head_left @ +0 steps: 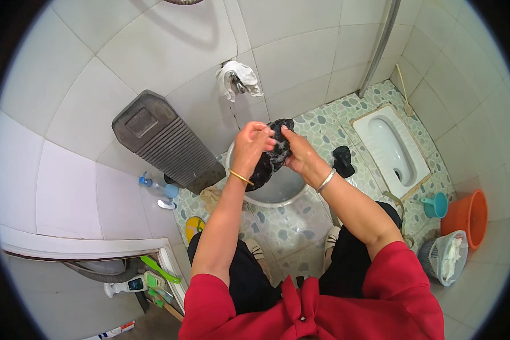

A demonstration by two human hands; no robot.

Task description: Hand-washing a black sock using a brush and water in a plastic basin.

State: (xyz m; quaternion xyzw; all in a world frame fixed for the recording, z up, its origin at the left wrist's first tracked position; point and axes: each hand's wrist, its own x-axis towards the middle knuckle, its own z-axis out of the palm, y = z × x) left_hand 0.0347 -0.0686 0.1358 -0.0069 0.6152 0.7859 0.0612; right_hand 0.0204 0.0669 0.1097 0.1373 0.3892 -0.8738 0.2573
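A wet black cloth (278, 148), with whitish suds on it, is held up between my two hands above a round metal basin (280, 200). My left hand (251, 148) has its fingers curled at the cloth's left edge. On the other side, my right hand (301, 153) grips the cloth with the thumb on top. Part of the cloth hangs below my left hand, over the basin's left rim. Cloudy water shows in the basin. A second black cloth bundle (343, 161) lies on the tiled floor, right of the basin.
A dark ribbed washboard (172, 141) leans on the wall at left. Pump bottles (167, 190) stand near it. A white cloth (238, 79) hangs over the wall tap. At right are a squat toilet (392, 146), teal dipper (435, 205), orange bucket (473, 218) and lined bin (443, 258).
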